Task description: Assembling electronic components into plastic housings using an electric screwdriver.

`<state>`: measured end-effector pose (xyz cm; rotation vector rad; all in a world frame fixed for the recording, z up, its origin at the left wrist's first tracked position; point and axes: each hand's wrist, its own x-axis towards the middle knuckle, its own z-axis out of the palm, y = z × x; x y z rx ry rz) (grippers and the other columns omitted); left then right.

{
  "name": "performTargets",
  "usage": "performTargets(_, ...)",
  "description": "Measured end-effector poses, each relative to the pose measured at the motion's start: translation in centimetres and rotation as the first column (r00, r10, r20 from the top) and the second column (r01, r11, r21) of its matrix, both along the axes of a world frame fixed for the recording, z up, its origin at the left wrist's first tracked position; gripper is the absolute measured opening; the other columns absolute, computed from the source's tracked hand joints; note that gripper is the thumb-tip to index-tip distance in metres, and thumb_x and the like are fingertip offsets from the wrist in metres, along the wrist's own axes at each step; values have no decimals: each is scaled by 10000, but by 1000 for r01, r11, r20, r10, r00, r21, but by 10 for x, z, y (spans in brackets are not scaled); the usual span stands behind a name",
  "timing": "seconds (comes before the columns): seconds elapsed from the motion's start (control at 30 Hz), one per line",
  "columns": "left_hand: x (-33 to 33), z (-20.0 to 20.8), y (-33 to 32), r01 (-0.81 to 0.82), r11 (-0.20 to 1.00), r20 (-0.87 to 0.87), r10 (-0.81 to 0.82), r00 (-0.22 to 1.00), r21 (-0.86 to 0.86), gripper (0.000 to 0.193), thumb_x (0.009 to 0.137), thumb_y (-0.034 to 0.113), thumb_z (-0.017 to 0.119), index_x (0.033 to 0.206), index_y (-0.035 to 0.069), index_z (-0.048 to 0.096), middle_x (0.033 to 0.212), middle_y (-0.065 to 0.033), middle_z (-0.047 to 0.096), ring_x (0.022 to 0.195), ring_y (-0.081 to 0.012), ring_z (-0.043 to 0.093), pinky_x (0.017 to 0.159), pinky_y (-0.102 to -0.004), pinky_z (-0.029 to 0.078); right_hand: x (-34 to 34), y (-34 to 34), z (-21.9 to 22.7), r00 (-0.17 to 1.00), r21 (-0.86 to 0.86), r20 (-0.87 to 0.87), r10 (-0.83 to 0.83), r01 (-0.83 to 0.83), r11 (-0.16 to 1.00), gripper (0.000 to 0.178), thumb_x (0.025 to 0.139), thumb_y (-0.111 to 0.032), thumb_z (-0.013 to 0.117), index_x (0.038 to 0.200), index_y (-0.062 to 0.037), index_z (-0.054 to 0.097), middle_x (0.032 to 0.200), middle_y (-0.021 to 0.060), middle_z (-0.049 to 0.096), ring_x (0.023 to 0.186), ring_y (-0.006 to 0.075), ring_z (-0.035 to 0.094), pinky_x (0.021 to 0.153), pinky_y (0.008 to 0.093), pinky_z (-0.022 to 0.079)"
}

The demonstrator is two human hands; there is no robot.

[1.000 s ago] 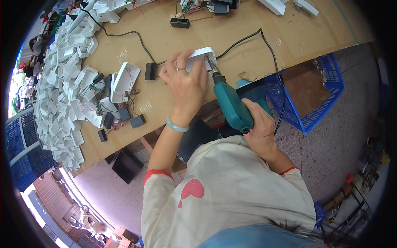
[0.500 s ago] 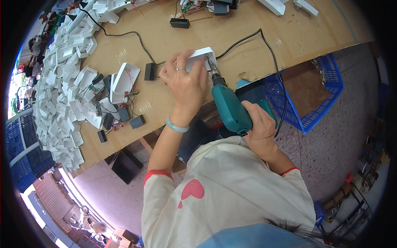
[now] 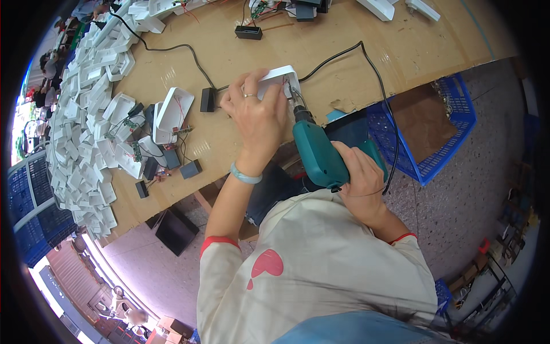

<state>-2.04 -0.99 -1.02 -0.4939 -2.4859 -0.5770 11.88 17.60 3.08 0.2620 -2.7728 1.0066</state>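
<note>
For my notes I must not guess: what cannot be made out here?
In the head view:
White casing: partly hidden by the left hand.
Green power tool: its grip mostly covered by the right hand.
White shell at upper right: cut off by the upper edge.
Any screw at the tool's tip: too small.

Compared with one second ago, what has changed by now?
The right hand and the teal power tool it holds have shifted slightly toward the person's body. Nothing was taken hold of or let go. The left hand and white casing stayed put.
</note>
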Motion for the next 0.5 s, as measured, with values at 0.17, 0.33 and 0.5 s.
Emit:
performTargets(0.17, -1, 0, 1, 3, 1000, -4, -3, 1000, -1, 109, 790, 129, 789, 895, 131, 762, 1229, -36, 654, 1157, -300, 549, 963, -472, 340, 3, 1, -2, 1000, -19, -1, -12, 12, 1000, 710, 642, 56, 684, 1337, -59, 593, 891, 121, 571, 814, 333, 617, 729, 424, 508)
performTargets(0.33, -1, 1, 0, 1, 1000, -6, -1, 1000, -5, 106, 794, 138, 789, 897, 132, 764, 1228, -32, 656, 1157, -299, 550, 960, -473, 338, 0, 2, -1, 999, -36, -42, -19, 18, 999, 689, 659, 39, 691, 1334, -60, 601, 900, 128, 592, 802, 340, 625, 728, 421, 518)
performTargets(0.5, -1, 3, 1, -3, 1000, 0, 3, 1000, -23, 101, 796, 143, 789, 893, 133, 763, 1225, -27, 657, 1154, -298, 551, 958, -473, 338, 0, 1, -2, 999, -46, -26, -19, 17, 999, 694, 656, 45, 688, 1336, -60, 599, 901, 131, 591, 804, 343, 623, 729, 423, 519)
